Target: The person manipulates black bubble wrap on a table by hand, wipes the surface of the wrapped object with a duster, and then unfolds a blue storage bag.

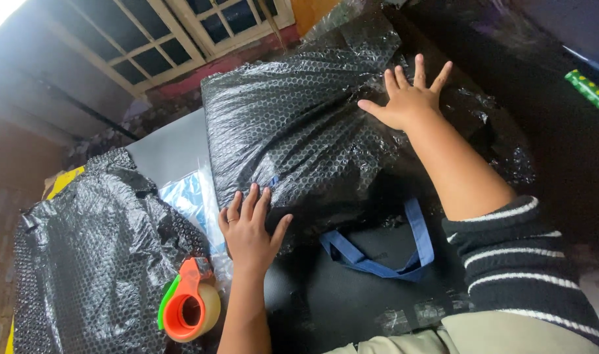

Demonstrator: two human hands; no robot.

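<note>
Both hands flat, fingers spread, left hand [248, 231] and right hand [408, 98] pressing black bubble wrap [299, 124], tape dispenser [189, 308] near left.

Bubble wrap [299, 118]: black plastic, glossy, dimpled. Strap [404, 255]: blue woven cloth, matt. Tape dispenser [188, 305], 7 o'clock: orange plastic, smooth.

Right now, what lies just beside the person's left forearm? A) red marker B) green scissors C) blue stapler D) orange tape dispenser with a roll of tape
D: an orange tape dispenser with a roll of tape lies just beside the forearm of the left hand, which presses flat on the black bubble-wrapped bundle; no scissors, marker or stapler show.
</note>
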